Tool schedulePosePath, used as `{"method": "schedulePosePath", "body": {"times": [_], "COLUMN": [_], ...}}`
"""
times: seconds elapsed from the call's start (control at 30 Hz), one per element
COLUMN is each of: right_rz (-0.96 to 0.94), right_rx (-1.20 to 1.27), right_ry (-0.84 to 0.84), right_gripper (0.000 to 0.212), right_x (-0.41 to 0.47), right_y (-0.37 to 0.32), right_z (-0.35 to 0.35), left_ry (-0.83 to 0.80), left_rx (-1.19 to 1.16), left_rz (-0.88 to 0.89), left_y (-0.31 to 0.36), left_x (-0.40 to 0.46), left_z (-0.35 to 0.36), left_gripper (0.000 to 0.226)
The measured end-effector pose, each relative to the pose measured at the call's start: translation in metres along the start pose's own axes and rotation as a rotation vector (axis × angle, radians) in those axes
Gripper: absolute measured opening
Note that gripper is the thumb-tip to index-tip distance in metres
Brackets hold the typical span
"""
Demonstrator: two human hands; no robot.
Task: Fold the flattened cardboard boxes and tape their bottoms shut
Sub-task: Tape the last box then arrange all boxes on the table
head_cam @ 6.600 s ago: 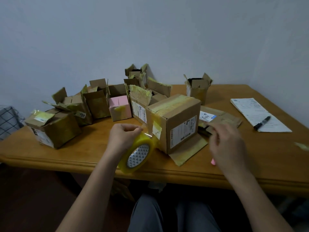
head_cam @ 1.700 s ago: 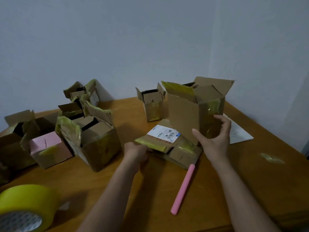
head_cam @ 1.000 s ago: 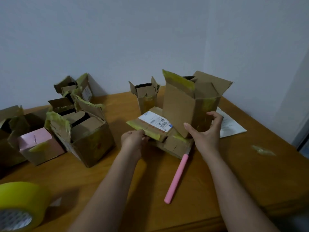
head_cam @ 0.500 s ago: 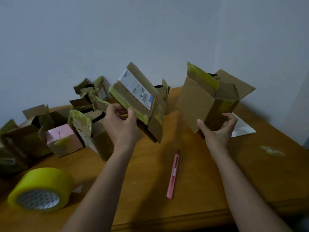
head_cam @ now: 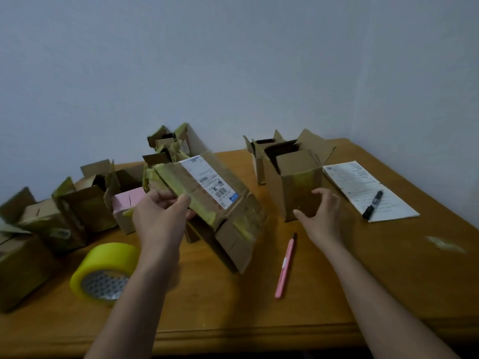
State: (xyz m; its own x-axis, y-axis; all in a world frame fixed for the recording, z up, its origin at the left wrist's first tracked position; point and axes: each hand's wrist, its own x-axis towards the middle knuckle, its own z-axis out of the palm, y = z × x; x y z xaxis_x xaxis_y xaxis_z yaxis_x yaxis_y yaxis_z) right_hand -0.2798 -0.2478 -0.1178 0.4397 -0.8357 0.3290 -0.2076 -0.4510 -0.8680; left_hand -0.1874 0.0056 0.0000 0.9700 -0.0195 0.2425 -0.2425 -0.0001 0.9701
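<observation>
cardboard flattened box (head_cam: 207, 203) gripped by left hand (head_cam: 160, 218); upright box (head_cam: 295, 182) open-topped.

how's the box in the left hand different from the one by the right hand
The flattened box is collapsed and tilted, gripped by the left hand; the upright box is squared up and stands on the table, top flaps open, the right hand open beside it. The flattened box carries a white shipping label; none shows on the upright box. Both are brown cardboard with yellowish tape.
</observation>
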Motion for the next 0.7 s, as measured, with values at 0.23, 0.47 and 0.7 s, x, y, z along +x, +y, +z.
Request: {"method": "schedulePosePath", "body": {"times": [0.23, 0.47, 0.7], "right_rz": [-0.271, -0.384, -0.590], "right_rx": [0.131, -0.133, -0.171], "right_ry": [-0.308, -0.627, -0.332], "right_gripper": [0.046, 0.066, 0.020], "right_x": [-0.069, -0.117, -0.135], "right_y": [-0.086, -0.136, -0.150], "right_z": [-0.020, -0.026, -0.033], "left_ry": [-0.065, -0.092, -0.180], "left_rx": [-0.089, -0.169, -0.142], "left_rz": [-0.118, -0.225, -0.212], "left_y": [0.003, 0.012, 0.021], "left_x": [-0.005, -0.009, -0.025], "left_z": [-0.015, -0.039, -0.072], "left_gripper": [0.012, 0.010, 0.019]}}
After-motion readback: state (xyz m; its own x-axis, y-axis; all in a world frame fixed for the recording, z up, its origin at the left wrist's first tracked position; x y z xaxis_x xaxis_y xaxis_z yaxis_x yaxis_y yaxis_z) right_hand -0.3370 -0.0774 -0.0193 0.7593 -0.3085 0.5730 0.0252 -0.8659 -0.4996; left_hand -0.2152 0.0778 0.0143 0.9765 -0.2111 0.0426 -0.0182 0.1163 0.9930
